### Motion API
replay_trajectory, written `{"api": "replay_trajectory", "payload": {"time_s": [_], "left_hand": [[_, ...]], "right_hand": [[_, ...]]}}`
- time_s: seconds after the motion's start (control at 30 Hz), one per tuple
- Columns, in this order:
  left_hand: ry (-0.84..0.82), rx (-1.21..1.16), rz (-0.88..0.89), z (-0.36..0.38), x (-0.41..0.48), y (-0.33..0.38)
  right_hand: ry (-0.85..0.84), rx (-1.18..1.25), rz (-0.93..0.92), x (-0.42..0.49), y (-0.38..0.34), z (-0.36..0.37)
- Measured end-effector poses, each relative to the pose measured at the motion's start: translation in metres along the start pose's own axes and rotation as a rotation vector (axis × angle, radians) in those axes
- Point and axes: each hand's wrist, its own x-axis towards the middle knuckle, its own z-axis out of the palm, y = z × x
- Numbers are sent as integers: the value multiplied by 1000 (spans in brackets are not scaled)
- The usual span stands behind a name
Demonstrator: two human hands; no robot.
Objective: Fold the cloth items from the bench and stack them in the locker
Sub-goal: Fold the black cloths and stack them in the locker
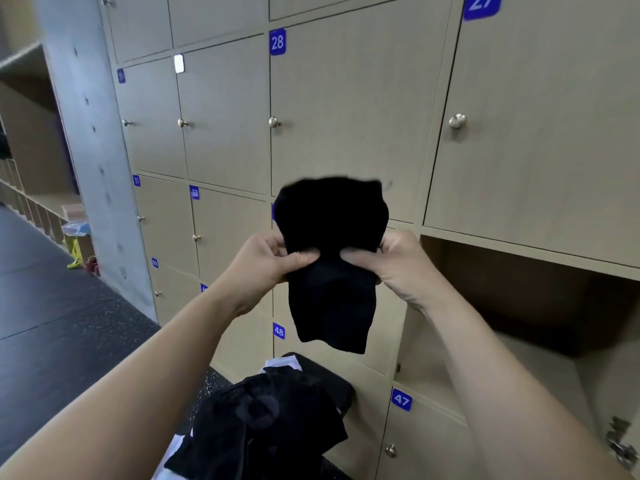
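The cloth (332, 261) hangs between the left hand (266, 261) and the right hand (398, 261), pinched at its middle by both. Behind the hands stands the wall of locker doors (346, 116). Right of the right hand gapes the open locker (536, 306). Below the hands lies the pile of clothes (270, 420) on the bench (332, 379).

We see a matt black cloth (332, 258), soft and knit-looking, and more dark matt cloth items (270, 420) piled below. The locker doors (346, 116) look like smooth, pale wood laminate with shiny metal knobs (458, 121). The pillar (93, 150) is rough bare concrete.
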Motion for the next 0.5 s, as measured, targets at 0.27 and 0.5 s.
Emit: {"api": "replay_trajectory", "payload": {"time_s": [0.27,0.5], "left_hand": [[1,-67,-82,-4,2,-5],[41,112,-121,-5,2,-29]], "right_hand": [[41,-46,14,-7,10,-13],[102,-9,61,-9,24,-13]]}}
